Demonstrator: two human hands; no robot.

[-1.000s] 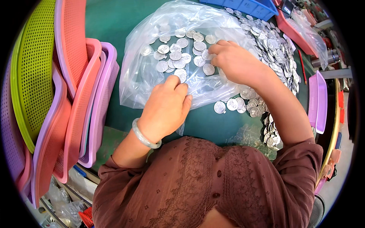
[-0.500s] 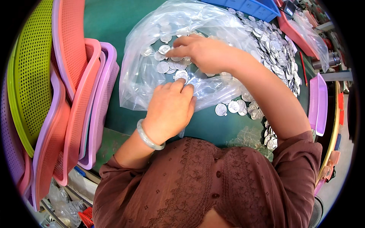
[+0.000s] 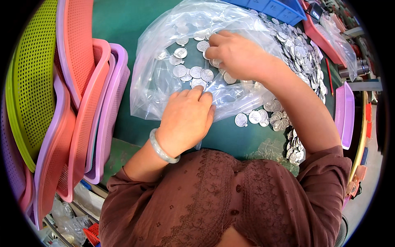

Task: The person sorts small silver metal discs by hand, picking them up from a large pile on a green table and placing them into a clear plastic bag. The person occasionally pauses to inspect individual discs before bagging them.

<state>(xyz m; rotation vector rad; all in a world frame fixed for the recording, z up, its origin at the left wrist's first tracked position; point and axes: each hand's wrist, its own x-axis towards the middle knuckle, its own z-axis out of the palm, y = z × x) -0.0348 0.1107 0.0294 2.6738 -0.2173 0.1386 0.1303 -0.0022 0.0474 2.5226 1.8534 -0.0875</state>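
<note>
A clear plastic bag (image 3: 144, 96) lies on the green tabletop with several round silver medals (image 3: 195, 73) in and under its crumpled film; which lie inside is hard to tell. My left hand (image 3: 185, 117), a pale bangle on its wrist, rests on the bag's near edge with bent fingers closed on the film. One of its fingertips touches a medal (image 3: 199, 83). My right hand (image 3: 236, 55) reaches over the bag from the right. Its fingers are bent and slightly apart, touching medals near the bag's middle; the fingertips are partly hidden.
A large heap of silver medals (image 3: 298, 53) spreads at the right, with a smaller group (image 3: 255, 117) nearer me. Stacked plastic baskets (image 3: 117, 111) stand at the left. A blue crate (image 3: 284, 10), pink tray (image 3: 323, 37), red pencil (image 3: 329, 76) and purple basket (image 3: 345, 115) line the far and right sides.
My right hand has moved to the right across the medals, uncovering several beside my left fingertips. A couple of medals have shifted. My left hand stays in nearly the same place.
</note>
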